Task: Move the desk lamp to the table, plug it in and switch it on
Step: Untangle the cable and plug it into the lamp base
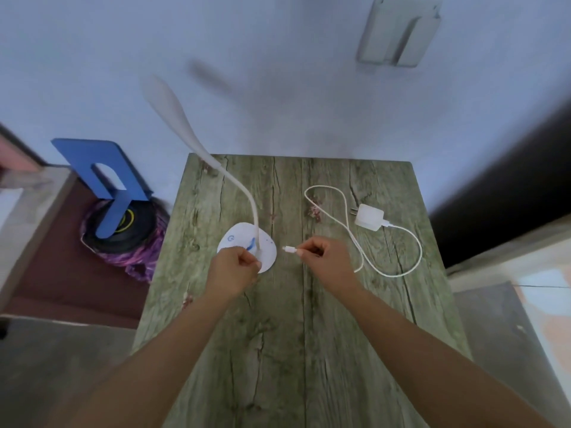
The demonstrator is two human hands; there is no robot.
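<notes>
Wall: a pale blue-grey wall (278, 57) fills the far part of the view; a grey rectangular holder (398, 32) is fixed on it at the far right.
Table: a grey-green wooden table with a cracked, weathered grain (293, 335) runs from the near edge up to the wall.
Bookend: a blue metal bookend (102, 171) stands to the left of the table, on a lower dark red surface, with a black round disc and purple cloth under it.
Lamp: a white desk lamp with a flat rounded base and a long bending neck (247, 211) stands on the left half of the table; the neck rises to the far left and the head is blurred in front of the wall. The base has a blue power sign.
Cable: a thin white cable (414, 251) lies in loops on the right half of the table.
Adapter: a white square wall charger with two pins (369, 217) lies flat on the far right, joined to the cable.
Left hand: the left hand (234, 270) is closed on the near edge of the lamp base.
Right hand: the right hand (324, 257) pinches the small white connector (289, 249) at the end of the cable, just right of the lamp base, not touching it.
</notes>
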